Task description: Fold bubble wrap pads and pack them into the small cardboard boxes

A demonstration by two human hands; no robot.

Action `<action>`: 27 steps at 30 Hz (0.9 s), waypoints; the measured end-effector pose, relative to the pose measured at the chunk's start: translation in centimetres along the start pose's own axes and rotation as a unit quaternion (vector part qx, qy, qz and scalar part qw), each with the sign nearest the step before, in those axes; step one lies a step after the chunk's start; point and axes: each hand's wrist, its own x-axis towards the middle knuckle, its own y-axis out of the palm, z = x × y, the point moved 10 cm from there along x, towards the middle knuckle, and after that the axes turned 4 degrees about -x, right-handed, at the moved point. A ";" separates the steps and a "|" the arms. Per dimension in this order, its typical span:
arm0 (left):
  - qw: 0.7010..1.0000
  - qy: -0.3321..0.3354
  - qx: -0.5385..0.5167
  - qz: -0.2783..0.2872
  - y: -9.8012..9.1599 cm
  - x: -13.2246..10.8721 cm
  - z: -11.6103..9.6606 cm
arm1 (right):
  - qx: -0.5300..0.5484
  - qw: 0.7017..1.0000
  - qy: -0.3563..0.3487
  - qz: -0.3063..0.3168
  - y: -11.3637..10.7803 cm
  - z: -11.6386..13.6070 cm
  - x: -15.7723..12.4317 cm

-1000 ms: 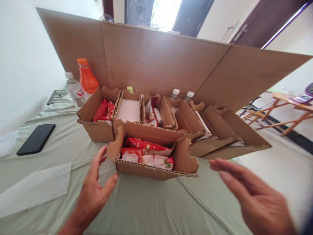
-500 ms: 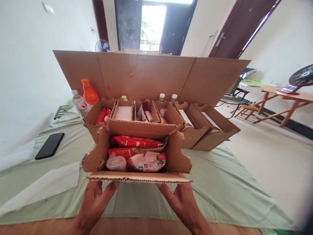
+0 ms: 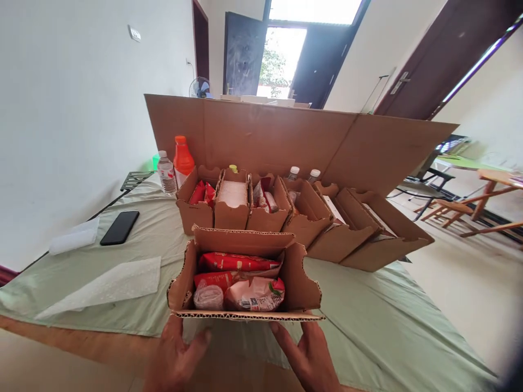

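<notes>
I hold an open-topped cardboard box [image 3: 245, 236] between both hands at the near side of the table. My left hand [image 3: 180, 348] grips its near left corner, and my right hand [image 3: 304, 351] grips the near right corner. Both thumbs show below the near edge, while the other fingers are partly hidden by the box. Inside lie a red packet [image 3: 241, 262], another red packet [image 3: 216, 280] in front of it, a pink-and-white packet [image 3: 257, 294] with a barcode, and a roll of clear wrap [image 3: 208, 298].
Several cardboard boxes [image 3: 267, 215] stand in a row behind, before an upright cardboard panel [image 3: 278, 136]. An orange bottle [image 3: 183, 155] and a clear bottle [image 3: 165, 173] stand left. A black phone [image 3: 120, 227] and a white wrapping sheet [image 3: 122, 280] lie on the green cloth [image 3: 368, 305].
My view has turned left. The held box has come toward me, away from the row, and the fronts of the row's boxes now show more. Both hands still hold it.
</notes>
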 end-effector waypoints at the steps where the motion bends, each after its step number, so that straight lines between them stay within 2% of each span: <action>1: 1.000 0.004 0.012 0.016 0.1 -0.2 0.4 | 0.002 1.000 0.004 0.004 0.3 -0.4 0.2; 4: 0.993 0.041 0.070 0.088 0.0 -0.2 0.6 | 0.016 1.000 0.020 0.008 1.2 -2.4 0.4; 6: 0.981 0.108 0.133 0.092 -1.7 0.7 -0.6 | 0.028 0.999 0.037 0.011 2.1 -4.4 0.0; 9: 0.942 0.217 0.257 -0.008 -7.1 3.0 -2.7 | 0.066 0.996 0.064 0.005 3.5 -7.5 -1.4; 11: 0.899 0.233 0.365 -0.068 -10.7 4.6 -2.5 | 0.096 0.992 0.079 -0.002 4.3 -8.8 -2.4; 13: 0.858 0.201 0.464 -0.089 -13.7 6.3 -0.9 | 0.118 0.989 0.092 -0.005 4.9 -9.3 -3.0; 15: 0.841 0.153 0.514 -0.077 -16.0 7.7 1.2 | 0.131 0.986 0.101 -0.010 5.2 -9.1 -3.3; 16: 0.849 0.123 0.510 -0.067 -17.2 8.4 2.3 | 0.135 0.985 0.106 -0.014 5.2 -8.9 -3.3; 18: 0.882 0.049 0.464 -0.057 -19.8 9.6 4.0 | 0.130 0.985 0.113 -0.026 4.9 -8.5 -3.2; 20: 0.910 -0.029 0.409 -0.068 -22.9 10.7 4.9 | 0.120 0.986 0.115 -0.024 4.8 -8.1 -3.1; 24: 0.926 -0.113 0.350 -0.087 -28.5 13.7 4.8 | 0.122 0.984 0.130 -0.013 5.0 -8.2 -3.1; 27: 0.932 -0.149 0.324 -0.067 -30.6 16.0 5.4 | 0.134 0.982 0.133 -0.020 4.9 -8.2 -3.1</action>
